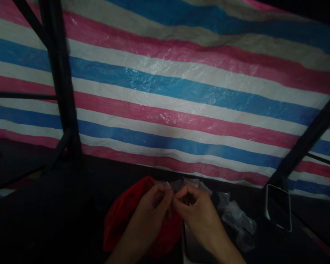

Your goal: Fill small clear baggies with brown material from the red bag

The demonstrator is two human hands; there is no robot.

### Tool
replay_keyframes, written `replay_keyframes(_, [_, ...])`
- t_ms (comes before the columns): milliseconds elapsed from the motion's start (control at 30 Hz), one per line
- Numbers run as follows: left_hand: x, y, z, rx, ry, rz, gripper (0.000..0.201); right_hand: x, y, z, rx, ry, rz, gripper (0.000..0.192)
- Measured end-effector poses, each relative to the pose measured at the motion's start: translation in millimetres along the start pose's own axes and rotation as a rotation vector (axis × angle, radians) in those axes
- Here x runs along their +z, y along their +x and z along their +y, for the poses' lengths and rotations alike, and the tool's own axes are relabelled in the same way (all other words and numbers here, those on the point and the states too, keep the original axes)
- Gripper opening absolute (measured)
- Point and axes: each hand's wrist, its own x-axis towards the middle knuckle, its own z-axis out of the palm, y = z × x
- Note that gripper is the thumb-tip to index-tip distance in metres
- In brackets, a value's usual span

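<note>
My left hand (154, 207) and my right hand (194, 209) meet fingertip to fingertip at the lower middle of the head view. Both are closed in a pinch. A bit of clear plastic, which looks like a small clear plastic bag (168, 186), sticks up from the left fingers. What the right fingertips pinch is too small and dark to make out. Beneath and behind the left hand lies a red plastic bag (121, 216), its inside hidden. Under my right wrist is a dark flat panel with a pale edge (184, 242), mostly covered.
Several crumpled clear plastic bags (238, 216) lie right of my right hand, with more clear plastic (195, 182) behind the hands. A phone (278, 208) rests farther right on the dark surface (57, 220). A striped tarp (167, 110) hangs behind, between dark posts (62, 80).
</note>
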Motion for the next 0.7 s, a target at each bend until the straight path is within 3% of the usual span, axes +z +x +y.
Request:
replay_keyframes(267, [-10.5,-2,4,0.020,-0.008,-0.069,0.044,1,-5,3,0.056,0.251,-0.119,0.038])
replay_keyframes(333, [-9.5,-3,3,0.026,0.047,-0.014,0.043,2,-4,10,0.072,0.269,-0.095,0.039])
replay_keyframes(433, [-7.6,-4,3,0.010,0.146,0.117,0.040,6,-1,18,0.039,0.191,0.049,0.035])
replay_keyframes(567, [-8.8,-3,6,-0.114,0.046,0.150,0.042,15,-2,21,-0.077,0.039,0.187,0.025])
replay_keyframes(700, [-15.4,1,12,-0.312,-0.137,0.117,0.052,25,-8,18,-0.200,-0.106,0.102,0.010])
